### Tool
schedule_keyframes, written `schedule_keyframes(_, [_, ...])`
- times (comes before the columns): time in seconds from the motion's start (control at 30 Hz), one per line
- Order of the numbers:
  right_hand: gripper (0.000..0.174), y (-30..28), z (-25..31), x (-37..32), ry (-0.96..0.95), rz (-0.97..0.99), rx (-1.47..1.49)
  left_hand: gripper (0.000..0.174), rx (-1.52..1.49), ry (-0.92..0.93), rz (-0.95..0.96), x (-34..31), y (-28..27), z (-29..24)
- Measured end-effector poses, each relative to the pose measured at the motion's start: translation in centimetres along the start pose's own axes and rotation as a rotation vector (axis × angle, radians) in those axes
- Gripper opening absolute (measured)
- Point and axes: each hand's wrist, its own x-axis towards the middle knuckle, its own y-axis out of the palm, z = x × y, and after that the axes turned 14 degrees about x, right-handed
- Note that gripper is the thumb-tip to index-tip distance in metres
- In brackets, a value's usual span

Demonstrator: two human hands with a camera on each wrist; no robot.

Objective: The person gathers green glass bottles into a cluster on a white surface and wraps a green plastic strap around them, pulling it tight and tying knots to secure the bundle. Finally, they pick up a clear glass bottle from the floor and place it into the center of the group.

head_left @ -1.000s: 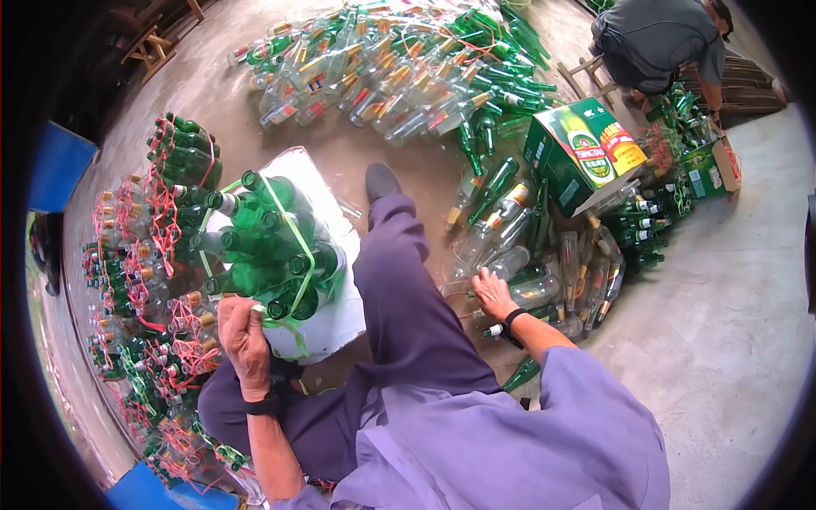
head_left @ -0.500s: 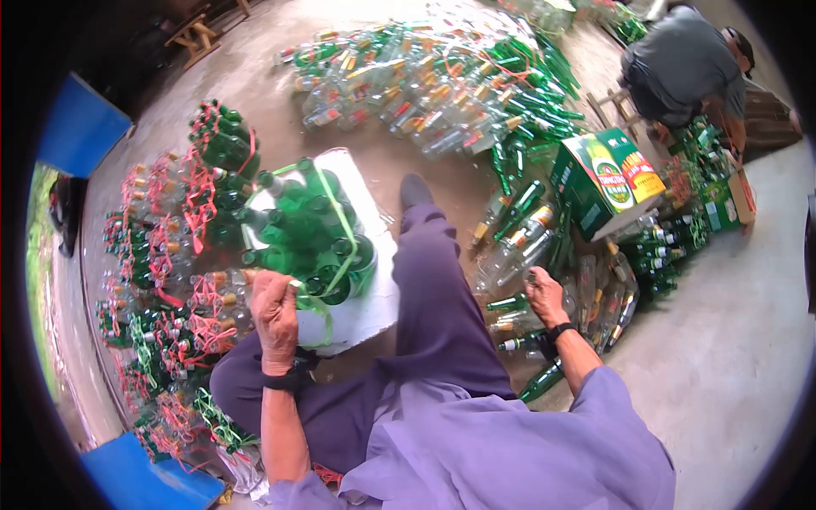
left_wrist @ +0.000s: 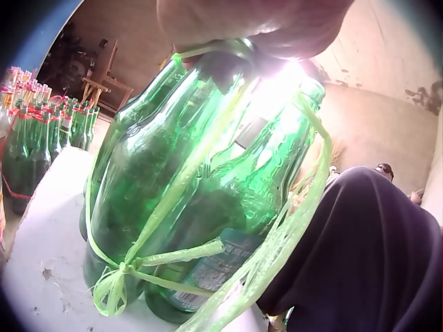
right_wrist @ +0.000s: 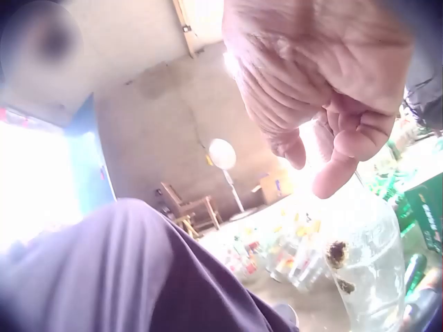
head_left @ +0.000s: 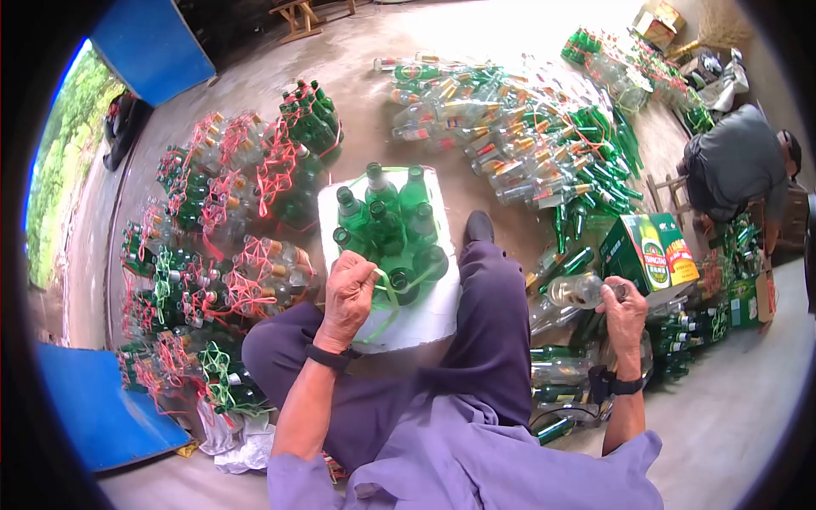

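Note:
My left hand (head_left: 347, 297) pinches light green plastic twine (head_left: 387, 289) at the near side of a cluster of green bottles (head_left: 387, 223). The bottles stand upright on a white board (head_left: 408, 331). In the left wrist view the twine (left_wrist: 183, 176) runs around and over the bottles (left_wrist: 138, 173), with a looped knot low on the near side. My right hand (head_left: 626, 319) holds a clear glass bottle (head_left: 574, 291) by its neck end, body pointing left. Dark specks show on that bottle (right_wrist: 370, 256) in the right wrist view.
Bundles of bottles tied with red twine (head_left: 255, 280) crowd the left. A large heap of loose bottles (head_left: 510, 136) lies ahead. More loose bottles (head_left: 565, 374) lie beside my right leg, near a green beer carton (head_left: 650, 255). Another person (head_left: 735, 161) bends over at the far right.
The head view has swung left. My right hand has come up from the loose bottles on the right, now with the clear bottle in it. My left hand stays at the twine.

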Motion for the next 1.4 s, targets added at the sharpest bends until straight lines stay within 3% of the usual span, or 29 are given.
schedule_keyframes(0.2, [0.021,2.4,13.5,1.0,-0.133,0.093,0.047,0.008,0.013,0.036,-0.036,0.1,-0.1,-0.1])
schedule_keyframes(0.27, [0.023,3.9,16.7,0.8,-0.275,0.073,0.129,0.008,0.013,0.045,-0.045,0.2,-0.3,-0.2])
schedule_keyframes(0.6, [0.023,9.9,25.2,-2.3,-0.447,0.243,0.389,0.007,0.004,0.052,-0.028,0.1,-0.6,0.2])
schedule_keyframes(0.97, [0.023,17.7,24.6,-2.4,-0.267,0.526,0.421,0.008,0.022,0.069,-0.034,0.1,-0.7,0.3])
schedule_keyframes(1.13, [0.020,20.5,23.1,-1.2,-0.277,0.573,0.286,0.008,0.007,0.089,-0.049,0.2,-0.6,0.6])
schedule_keyframes(1.3, [0.019,22.7,21.6,-0.3,-0.167,0.615,0.216,0.008,0.029,0.096,-0.036,0.2,-0.7,0.6])
schedule_keyframes(1.4, [0.017,23.8,20.9,0.4,-0.207,0.619,0.294,0.008,0.018,0.091,-0.026,0.2,-0.7,0.6])
